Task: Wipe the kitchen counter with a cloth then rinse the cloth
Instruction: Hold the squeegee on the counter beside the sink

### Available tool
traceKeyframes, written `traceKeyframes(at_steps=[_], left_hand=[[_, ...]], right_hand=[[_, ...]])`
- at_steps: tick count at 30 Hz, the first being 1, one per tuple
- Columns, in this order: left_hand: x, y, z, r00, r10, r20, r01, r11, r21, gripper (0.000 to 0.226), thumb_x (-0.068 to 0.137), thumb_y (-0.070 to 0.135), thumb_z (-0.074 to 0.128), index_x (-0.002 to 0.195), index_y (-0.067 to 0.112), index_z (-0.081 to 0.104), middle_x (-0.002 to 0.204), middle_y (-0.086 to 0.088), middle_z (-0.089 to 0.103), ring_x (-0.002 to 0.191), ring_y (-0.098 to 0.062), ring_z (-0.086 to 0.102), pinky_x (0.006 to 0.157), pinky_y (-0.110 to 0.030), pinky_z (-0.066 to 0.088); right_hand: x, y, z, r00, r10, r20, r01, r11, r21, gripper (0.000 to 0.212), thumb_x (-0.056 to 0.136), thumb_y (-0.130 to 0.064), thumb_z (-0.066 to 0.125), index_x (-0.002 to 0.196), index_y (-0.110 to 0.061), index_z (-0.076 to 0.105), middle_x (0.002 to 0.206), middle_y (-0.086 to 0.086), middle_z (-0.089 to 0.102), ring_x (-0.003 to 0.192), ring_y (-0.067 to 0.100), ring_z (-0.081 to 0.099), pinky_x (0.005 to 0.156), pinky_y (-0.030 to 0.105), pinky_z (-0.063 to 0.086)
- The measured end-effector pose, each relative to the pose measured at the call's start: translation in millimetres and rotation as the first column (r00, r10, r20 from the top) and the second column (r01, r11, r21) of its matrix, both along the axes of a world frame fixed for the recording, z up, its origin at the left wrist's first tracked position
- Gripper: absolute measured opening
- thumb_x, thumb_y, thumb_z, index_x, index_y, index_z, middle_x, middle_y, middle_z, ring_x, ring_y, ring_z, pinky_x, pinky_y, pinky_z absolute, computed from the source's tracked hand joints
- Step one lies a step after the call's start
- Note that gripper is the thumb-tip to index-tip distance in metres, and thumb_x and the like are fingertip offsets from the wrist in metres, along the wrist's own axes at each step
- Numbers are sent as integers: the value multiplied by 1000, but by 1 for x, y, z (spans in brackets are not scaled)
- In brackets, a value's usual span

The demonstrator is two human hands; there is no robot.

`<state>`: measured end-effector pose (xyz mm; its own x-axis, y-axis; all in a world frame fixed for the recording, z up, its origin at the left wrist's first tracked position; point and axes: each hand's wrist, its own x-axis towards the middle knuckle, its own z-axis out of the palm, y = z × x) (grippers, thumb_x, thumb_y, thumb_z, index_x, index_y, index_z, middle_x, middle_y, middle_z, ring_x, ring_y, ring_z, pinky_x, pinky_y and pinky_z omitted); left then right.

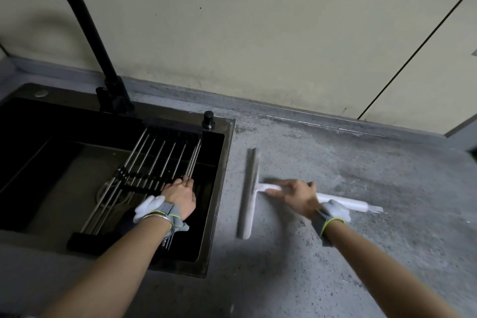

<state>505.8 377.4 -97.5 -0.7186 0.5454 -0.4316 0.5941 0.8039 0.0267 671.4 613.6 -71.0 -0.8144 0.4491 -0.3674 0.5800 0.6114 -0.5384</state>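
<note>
One grey, speckled stone-look table (335,253) fills the lower right, its surface dusty and rough. Set into its left part is one black rectangular sink (222,188) with a smooth dark basin. One matte black faucet (85,23) arches over the sink from the back rim. Across the basin lies one roll-up rack (154,160) of thin round metal rods with black end strips. One white T-shaped squeegee (249,193) lies flat on the table just right of the sink, blurred. Two hands show: the left hand (180,197) rests on the rack, fingers curled over the rods; the right hand (296,196) lies on the squeegee's handle, fingers loosely spread. No cloth can be made out.
</note>
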Motion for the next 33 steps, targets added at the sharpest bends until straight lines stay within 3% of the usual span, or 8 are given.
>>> traceKeyframes(at_steps=[2,4,6,10,17,22,25,33], left_hand=[[-1,1,2,1000,6,20,-5,1000,-21,52,101,24,26,150,12,15,159,-2,12,142,-17,19,113,-34,23],[0,3,3,999,9,38,-8,1000,-26,53,101,24,26,150,12,12,160,-2,9,143,-16,17,114,-33,21],[1,4,5,998,25,51,-23,999,-37,54,101,24,27,151,12,10,160,-2,5,145,-16,14,116,-33,18],[2,7,7,997,45,59,-42,998,-51,54,102,24,26,152,12,9,160,-2,2,146,-16,13,117,-31,16],[2,20,3,994,99,48,-95,992,-77,53,102,25,26,151,11,12,160,-4,9,144,-19,20,114,-32,24],[4,27,0,980,200,-20,-200,979,-32,41,100,24,29,139,15,33,139,-5,44,124,-21,46,97,-34,38],[6,28,-3,974,219,-56,-220,976,-6,39,98,23,30,137,16,35,135,-2,48,126,-19,42,99,-34,36],[-15,43,1,977,214,-15,-211,972,98,51,100,20,28,149,13,16,157,-2,19,142,-20,22,112,-34,24]], right_hand=[[-3,23,2,998,-70,-6,70,998,6,22,55,-89,34,75,-83,41,79,-36,58,100,9,50,102,44,12],[-6,44,0,987,-160,19,159,987,34,18,56,-89,37,71,-81,43,101,-25,64,115,22,45,108,51,12],[-14,60,-4,980,-185,69,180,981,66,32,60,-88,41,83,-70,56,114,-11,66,126,32,38,108,52,14],[-28,65,-1,987,-105,120,94,991,95,45,77,-72,49,110,-45,64,110,-8,67,118,26,47,106,46,15],[-35,33,5,983,128,133,-141,985,97,38,85,-62,49,113,-40,64,116,-10,63,103,14,42,89,36,22],[-34,6,-1,960,265,85,-266,964,1,38,84,-60,52,111,-38,65,112,-8,65,100,14,36,81,34,15],[-36,-2,-4,946,321,53,-321,947,-5,39,82,-60,54,112,-38,64,115,-11,65,100,12,37,73,32,11],[-38,58,8,999,51,3,-51,999,18,40,84,-63,50,115,-41,63,123,-8,62,120,19,44,98,37,17]])
